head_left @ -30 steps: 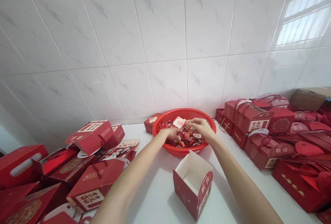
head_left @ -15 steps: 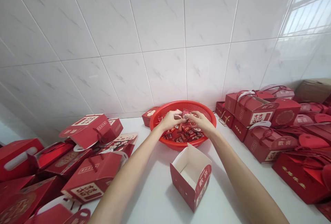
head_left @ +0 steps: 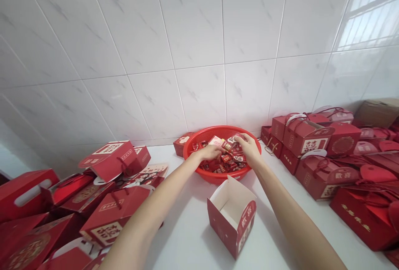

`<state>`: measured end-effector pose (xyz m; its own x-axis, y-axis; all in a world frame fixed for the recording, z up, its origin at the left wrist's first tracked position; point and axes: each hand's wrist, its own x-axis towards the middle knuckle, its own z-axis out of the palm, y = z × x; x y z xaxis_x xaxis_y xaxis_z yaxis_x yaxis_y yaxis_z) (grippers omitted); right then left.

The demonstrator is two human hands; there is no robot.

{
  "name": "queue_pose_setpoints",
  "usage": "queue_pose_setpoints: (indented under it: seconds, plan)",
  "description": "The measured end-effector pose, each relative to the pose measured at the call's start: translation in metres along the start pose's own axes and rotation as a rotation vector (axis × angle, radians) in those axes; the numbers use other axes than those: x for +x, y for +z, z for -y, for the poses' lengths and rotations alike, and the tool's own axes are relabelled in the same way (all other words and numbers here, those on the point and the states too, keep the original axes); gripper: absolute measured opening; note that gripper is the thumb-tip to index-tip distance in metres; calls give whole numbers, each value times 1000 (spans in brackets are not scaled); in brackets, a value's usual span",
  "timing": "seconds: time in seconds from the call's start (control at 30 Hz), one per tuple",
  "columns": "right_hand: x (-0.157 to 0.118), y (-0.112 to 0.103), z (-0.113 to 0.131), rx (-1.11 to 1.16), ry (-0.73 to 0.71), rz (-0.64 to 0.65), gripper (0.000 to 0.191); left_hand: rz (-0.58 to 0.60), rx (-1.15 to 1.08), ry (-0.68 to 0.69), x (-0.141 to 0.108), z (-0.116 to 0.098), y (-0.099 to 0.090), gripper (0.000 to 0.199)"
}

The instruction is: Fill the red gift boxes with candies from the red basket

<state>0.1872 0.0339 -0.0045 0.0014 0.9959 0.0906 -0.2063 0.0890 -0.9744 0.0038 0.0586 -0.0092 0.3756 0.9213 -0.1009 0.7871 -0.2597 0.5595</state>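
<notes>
A red plastic basket [head_left: 205,177] with a perforated wall holds many red-wrapped candies [head_left: 229,164]. My left hand [head_left: 211,152] reaches into its left side, fingers curled down among the candies; what they grip is hidden. At the basket's right side my right hand [head_left: 248,147] is closed, pinching a small wrapped candy [head_left: 238,136] between thumb and fingers. In front of the basket, between my forearms, stands an open red gift box [head_left: 222,222]. Its white inside shows, with no contents visible, and neither hand touches it.
Red gift boxes [head_left: 109,205] are piled at the left, close to my left forearm. More boxes with cord handles [head_left: 324,172] are stacked at the right. A small red box [head_left: 181,144] sits behind the basket's left edge, near the tiled wall [head_left: 199,91].
My hands were close together over the middle of the basket and have moved apart. The right hand shifted right, and the left now reaches lower among the candies.
</notes>
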Motion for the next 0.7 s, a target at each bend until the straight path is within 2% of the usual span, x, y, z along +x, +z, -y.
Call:
queue_pose_setpoints:
  seconds: [0.07,0.17,0.33,0.43,0.53,0.7]
  plan:
    - [1,0,-1,22,5,5,23,82,115,-43,7,3,1,35]
    - [1,0,0,55,37,40,22,144,250,-71,16,3,4,40]
    - [0,0,4,107,98,64,19,187,359,-95,28,-2,9,10]
    - [0,0,6,137,115,60,17,209,364,-137,27,0,8,10]
    - [1,1,5,165,121,46,17,141,350,-170,20,1,4,14]
    - [0,-1,4,197,108,27,21,-130,298,-144,8,-12,-3,38]
